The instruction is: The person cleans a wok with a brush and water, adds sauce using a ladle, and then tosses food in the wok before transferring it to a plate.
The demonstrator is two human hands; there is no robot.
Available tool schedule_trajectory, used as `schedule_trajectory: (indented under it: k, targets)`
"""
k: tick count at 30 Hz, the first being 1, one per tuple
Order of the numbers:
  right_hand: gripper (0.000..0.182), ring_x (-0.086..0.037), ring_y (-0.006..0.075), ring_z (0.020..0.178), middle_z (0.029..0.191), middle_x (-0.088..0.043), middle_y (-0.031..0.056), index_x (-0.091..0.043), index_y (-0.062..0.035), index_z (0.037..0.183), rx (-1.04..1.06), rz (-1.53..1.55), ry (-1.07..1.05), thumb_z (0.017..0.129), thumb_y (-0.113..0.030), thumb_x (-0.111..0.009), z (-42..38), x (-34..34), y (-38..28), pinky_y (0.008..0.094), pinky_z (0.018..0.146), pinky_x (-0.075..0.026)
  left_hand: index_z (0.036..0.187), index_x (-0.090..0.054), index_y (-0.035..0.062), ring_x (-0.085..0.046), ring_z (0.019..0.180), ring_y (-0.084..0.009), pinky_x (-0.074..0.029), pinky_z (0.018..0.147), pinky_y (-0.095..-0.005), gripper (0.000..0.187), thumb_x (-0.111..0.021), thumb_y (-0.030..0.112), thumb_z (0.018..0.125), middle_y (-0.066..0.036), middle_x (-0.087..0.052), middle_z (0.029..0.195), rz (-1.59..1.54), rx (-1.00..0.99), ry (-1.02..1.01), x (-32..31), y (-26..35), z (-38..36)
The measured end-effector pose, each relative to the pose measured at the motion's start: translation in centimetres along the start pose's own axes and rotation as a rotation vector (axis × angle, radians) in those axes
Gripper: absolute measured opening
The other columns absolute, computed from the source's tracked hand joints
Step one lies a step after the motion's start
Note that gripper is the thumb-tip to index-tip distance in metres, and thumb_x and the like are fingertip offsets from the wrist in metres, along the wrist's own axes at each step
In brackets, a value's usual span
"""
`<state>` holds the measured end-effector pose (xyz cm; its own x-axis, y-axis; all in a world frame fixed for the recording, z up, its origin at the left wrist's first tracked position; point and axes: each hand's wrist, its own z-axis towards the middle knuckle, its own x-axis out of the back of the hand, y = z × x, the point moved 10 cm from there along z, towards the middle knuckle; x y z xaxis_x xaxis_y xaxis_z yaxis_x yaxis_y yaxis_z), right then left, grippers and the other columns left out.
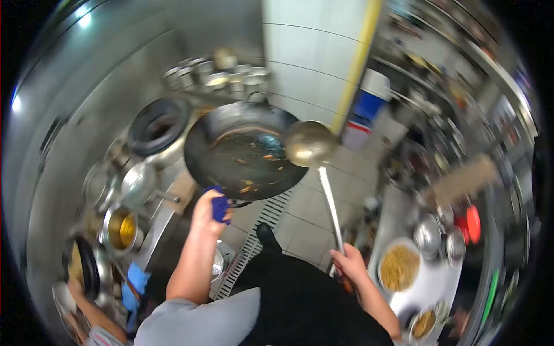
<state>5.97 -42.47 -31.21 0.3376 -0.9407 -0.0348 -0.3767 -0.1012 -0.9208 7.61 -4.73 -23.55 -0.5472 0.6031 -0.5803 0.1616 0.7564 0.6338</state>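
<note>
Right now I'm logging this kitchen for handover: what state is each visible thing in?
Wok: off the burner ring, food scraps inside
Burner ring: uncovered, no flame visible
Ladle: held, bowl overlapping wok's right rim in view; contact unclear
Left hand: closed on a blue cloth at the wok's near edge
Right hand: closed around the ladle's handle
Pot at left: uncovered, yellow liquid inside
Bowl at right: uncovered, pale food inside
</note>
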Motion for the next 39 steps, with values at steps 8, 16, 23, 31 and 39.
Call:
schedule_trajectory:
  k: [8,16,23,31,39]
  targets:
    - [0.015,-0.041,0.0127,0.035,0.051,-0.043,0.0017,-0.045,-0.0049,0.077,-0.198,-0.084,-0.039,0.086,-0.007,-0.058,8.0,3.9,-5.7,0.0264,0.034,-0.034,0.074,-0.050,0.0070,-0.049,0.044,-0.0224,-0.036,0.036,-0.0303,0.012,-0.053,0.019,0.076,-0.006,-0.049,0.057,-0.365,-0.198,0.218,6.3,2.3,8.8]
    - [0.012,-0.041,0.0122,0.034,0.051,-0.043,0.0018,-0.046,-0.0047,0.081,-0.222,-0.107,-0.194,0.085,-0.006,-0.057,21.5,-6.1,-9.3,0.0256,0.033,-0.034,0.070,-0.052,0.0041,-0.048,0.045,-0.0194,-0.037,0.036,-0.0287,0.021,-0.047,0.022,0.080,-0.008,-0.051,0.058,-0.452,-0.293,0.265,15.1,15.6,22.5]
    - [0.014,-0.039,0.0106,0.035,0.052,-0.043,0.0011,-0.046,-0.0053,0.080,-0.207,-0.147,-0.502,0.084,-0.007,-0.059,33.4,-16.0,-14.6,0.0246,0.034,-0.032,0.075,-0.057,0.0061,-0.048,0.045,-0.0186,-0.038,0.038,-0.0289,0.023,-0.049,0.027,0.078,-0.006,-0.053,0.059,-0.508,-0.413,0.421,18.8,20.2,32.4]
    - [0.009,-0.043,0.0102,0.038,0.050,-0.043,0.0003,-0.047,-0.0058,0.082,0.046,-0.459,-0.924,0.084,-0.004,-0.056,46.9,-32.7,-26.1,0.0243,0.035,-0.032,0.084,-0.054,0.0077,-0.052,0.046,-0.0211,-0.039,0.037,-0.0318,0.015,-0.051,0.020,0.077,-0.008,-0.056,0.064,-0.491,-0.414,0.613,17.5,18.6,34.1]
    - [0.036,-0.052,0.0127,0.050,0.071,-0.054,0.0083,-0.048,-0.0059,0.117,0.700,-0.617,-1.019,0.082,-0.006,-0.055,50.7,-50.6,-31.3,0.0272,0.041,-0.042,0.107,-0.059,0.0029,-0.058,0.073,-0.0140,-0.049,0.067,-0.0285,0.045,-0.071,0.035,0.078,-0.007,-0.063,0.088,-0.097,-0.515,0.728,17.0,15.3,25.9]
